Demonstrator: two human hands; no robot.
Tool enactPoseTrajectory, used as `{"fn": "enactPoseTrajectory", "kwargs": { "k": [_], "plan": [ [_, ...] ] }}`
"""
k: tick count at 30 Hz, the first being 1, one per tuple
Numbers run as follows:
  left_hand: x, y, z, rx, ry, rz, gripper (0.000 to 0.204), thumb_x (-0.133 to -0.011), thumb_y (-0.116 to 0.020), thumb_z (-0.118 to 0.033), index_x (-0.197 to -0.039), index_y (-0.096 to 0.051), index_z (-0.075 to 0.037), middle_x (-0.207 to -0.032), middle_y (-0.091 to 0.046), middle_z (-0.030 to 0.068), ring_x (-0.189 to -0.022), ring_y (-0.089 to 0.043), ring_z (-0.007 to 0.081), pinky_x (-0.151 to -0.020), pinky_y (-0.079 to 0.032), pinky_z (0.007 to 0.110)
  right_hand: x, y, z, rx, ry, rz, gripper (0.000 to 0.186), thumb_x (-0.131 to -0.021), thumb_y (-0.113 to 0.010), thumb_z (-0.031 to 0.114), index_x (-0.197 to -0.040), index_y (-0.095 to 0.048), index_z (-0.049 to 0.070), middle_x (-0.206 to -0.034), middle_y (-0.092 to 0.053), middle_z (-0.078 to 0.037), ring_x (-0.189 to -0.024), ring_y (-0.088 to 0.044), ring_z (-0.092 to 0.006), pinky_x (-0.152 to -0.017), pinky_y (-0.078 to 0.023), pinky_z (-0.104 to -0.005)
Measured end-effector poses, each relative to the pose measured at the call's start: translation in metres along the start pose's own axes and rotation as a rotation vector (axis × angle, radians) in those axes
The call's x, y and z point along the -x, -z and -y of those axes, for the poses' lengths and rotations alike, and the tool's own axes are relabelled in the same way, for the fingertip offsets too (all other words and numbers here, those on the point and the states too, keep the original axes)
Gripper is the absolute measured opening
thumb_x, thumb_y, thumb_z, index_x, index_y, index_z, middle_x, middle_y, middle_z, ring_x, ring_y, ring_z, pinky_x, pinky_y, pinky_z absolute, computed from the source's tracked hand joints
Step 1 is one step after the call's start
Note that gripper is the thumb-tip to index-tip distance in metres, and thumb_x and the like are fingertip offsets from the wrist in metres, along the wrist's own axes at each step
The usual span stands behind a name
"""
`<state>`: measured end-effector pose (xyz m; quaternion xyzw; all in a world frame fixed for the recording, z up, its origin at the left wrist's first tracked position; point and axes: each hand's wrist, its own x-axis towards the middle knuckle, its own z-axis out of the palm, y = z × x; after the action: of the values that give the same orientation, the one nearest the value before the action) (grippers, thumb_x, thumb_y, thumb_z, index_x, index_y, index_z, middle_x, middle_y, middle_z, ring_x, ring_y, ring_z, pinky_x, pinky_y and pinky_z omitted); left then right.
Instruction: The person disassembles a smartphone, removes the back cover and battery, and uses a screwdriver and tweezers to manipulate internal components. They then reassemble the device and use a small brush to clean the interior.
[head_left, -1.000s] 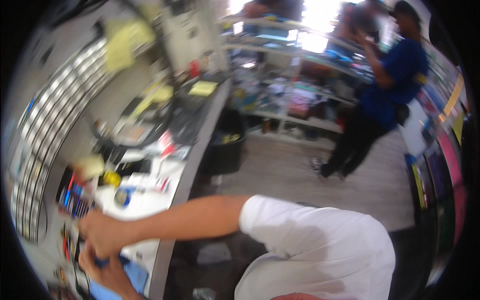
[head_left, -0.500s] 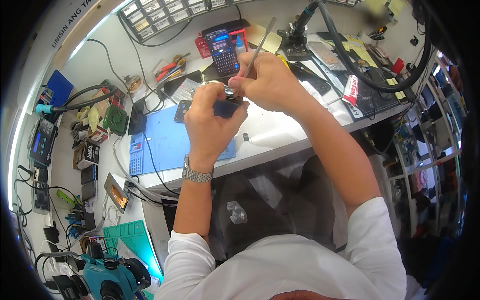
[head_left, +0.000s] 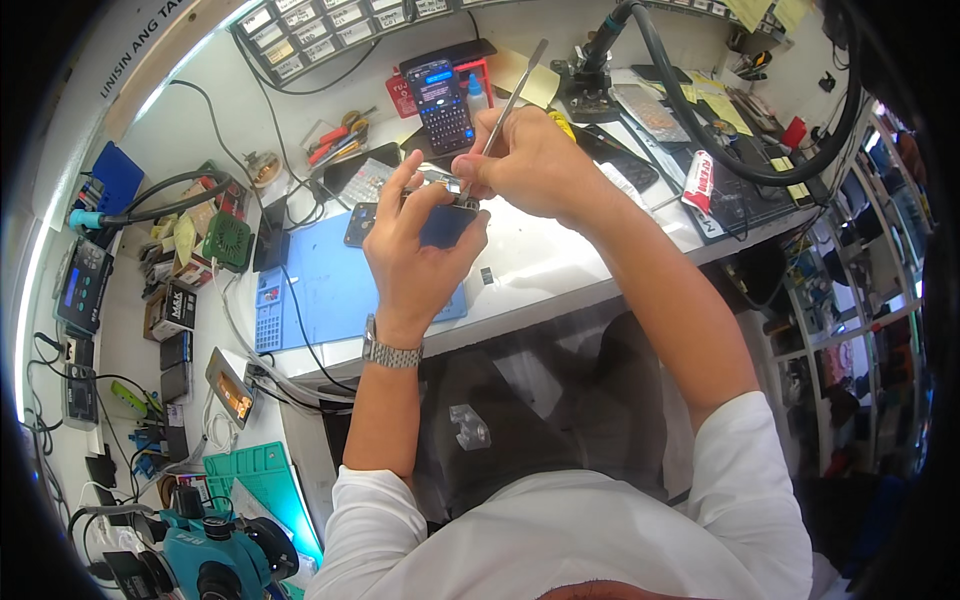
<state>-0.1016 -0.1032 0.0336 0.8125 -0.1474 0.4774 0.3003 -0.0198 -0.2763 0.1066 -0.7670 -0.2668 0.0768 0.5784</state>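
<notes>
The left hand [head_left: 412, 265] now spreads its upper fingers, curled together half a second ago, while the thumb and others hold a dark device [head_left: 445, 228] above the worktop [head_left: 545, 268]. The right hand [head_left: 548, 168] still pinches a slim metal tool [head_left: 518, 90], its lower end at the device's edge; work there seems to continue under a lighter hold.

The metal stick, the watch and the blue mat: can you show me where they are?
Metal stick [head_left: 515, 97], head view: middle of its shaft.
Watch [head_left: 393, 355], head view: its band.
Blue mat [head_left: 333, 277], head view: its bare surface.
</notes>
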Motion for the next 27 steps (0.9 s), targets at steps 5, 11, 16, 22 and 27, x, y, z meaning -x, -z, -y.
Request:
{"fn": "enactPoseTrajectory", "kwargs": {
  "k": [5, 11, 16, 22, 27],
  "plan": [
    [-0.002, 0.0, 0.003, -0.013, -0.049, -0.01, 0.042, -0.073, -0.095, -0.015, -0.109, -0.073, -0.009, -0.124, -0.073, 0.0173, -0.121, -0.076, 0.0353, -0.091, -0.064, 0.044, 0.01, -0.007, 0.0, 0.048, 0.097, -0.021, 0.021, -0.099, -0.079, 0.008, -0.086, -0.064, 0.0, -0.081, -0.076, -0.011, -0.08, -0.077, -0.017, -0.073, -0.059, -0.0317],
    [-0.004, 0.004, 0.003, -0.012, 0.044, 0.026, 0.039, -0.074, -0.093, -0.013, -0.106, -0.071, -0.008, -0.113, -0.072, 0.0139, -0.118, -0.075, 0.0343, -0.083, -0.061, 0.044, 0.027, -0.02, -0.018, 0.093, 0.293, -0.154, 0.012, -0.098, -0.078, 0.002, -0.092, -0.068, -0.001, -0.084, -0.078, -0.009, -0.079, -0.076, -0.0158, -0.072, -0.058, -0.0313],
    [-0.006, 0.008, 0.008, 0.029, 0.087, 0.034, 0.039, -0.073, -0.093, -0.013, -0.104, -0.07, -0.007, -0.108, -0.071, 0.0131, -0.122, -0.074, 0.0353, -0.084, -0.061, 0.044, 0.019, -0.029, -0.04, -0.094, 0.295, -0.201, 0.019, -0.094, -0.081, 0.006, -0.087, -0.065, -0.001, -0.07, -0.072, -0.013, -0.066, -0.071, -0.0156, -0.062, -0.051, -0.0333],
    [-0.001, 0.014, 0.013, 0.089, 0.168, 0.019, 0.04, -0.072, -0.092, -0.011, -0.1, -0.065, -0.005, -0.1, -0.068, 0.0124, -0.128, -0.071, 0.0381, -0.093, -0.059, 0.049, 0.021, -0.049, -0.046, -0.14, 0.324, -0.23, 0.016, -0.093, -0.08, 0.004, -0.086, -0.067, -0.001, -0.073, -0.075, -0.014, -0.069, -0.075, -0.0167, -0.065, -0.055, -0.0323],
    [0.003, 0.02, 0.019, 0.104, 0.204, 0.023, 0.042, -0.071, -0.092, -0.009, -0.099, -0.061, -0.004, -0.096, -0.065, 0.0112, -0.133, -0.067, 0.041, -0.1, -0.057, 0.051, 0.021, -0.056, -0.039, -0.082, 0.325, -0.225, 0.016, -0.092, -0.08, 0.003, -0.086, -0.066, -0.002, -0.073, -0.076, -0.016, -0.069, -0.076, -0.0182, -0.066, -0.056, -0.0328]
  ]
}}
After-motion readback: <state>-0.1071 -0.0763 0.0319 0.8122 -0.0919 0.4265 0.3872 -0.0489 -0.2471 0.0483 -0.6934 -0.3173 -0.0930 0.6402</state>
